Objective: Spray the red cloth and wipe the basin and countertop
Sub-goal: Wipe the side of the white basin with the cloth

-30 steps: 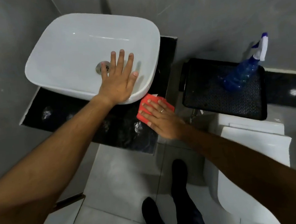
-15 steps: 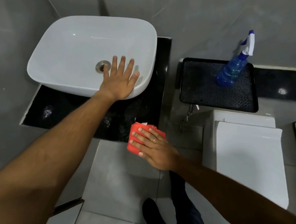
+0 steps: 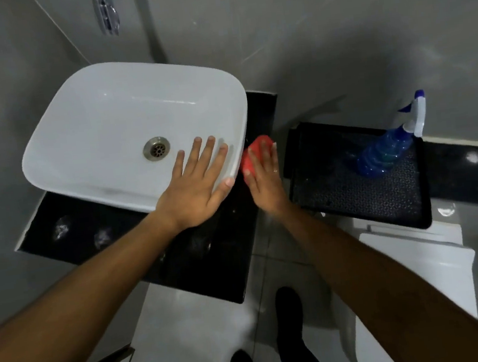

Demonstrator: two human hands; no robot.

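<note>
A white basin (image 3: 101, 121) stands on a black countertop (image 3: 210, 260). My left hand (image 3: 197, 185) lies flat on the basin's near right rim, fingers spread, holding nothing. My right hand (image 3: 263, 175) presses the folded red cloth (image 3: 251, 154) onto the black countertop strip just right of the basin, fingers flat over it. A blue spray bottle (image 3: 387, 147) with a white and blue trigger stands on a black tray (image 3: 351, 192) to the right.
Grey walls close in at the left and back. A chrome tap (image 3: 106, 12) hangs above the basin. A white toilet cistern and lid (image 3: 412, 268) sit under the tray. My dark shoes (image 3: 286, 302) stand on the pale floor tiles below.
My right hand has slid the red cloth from the counter's front edge back along the strip beside the basin. My left hand has stayed on the rim. The view has tilted up.
</note>
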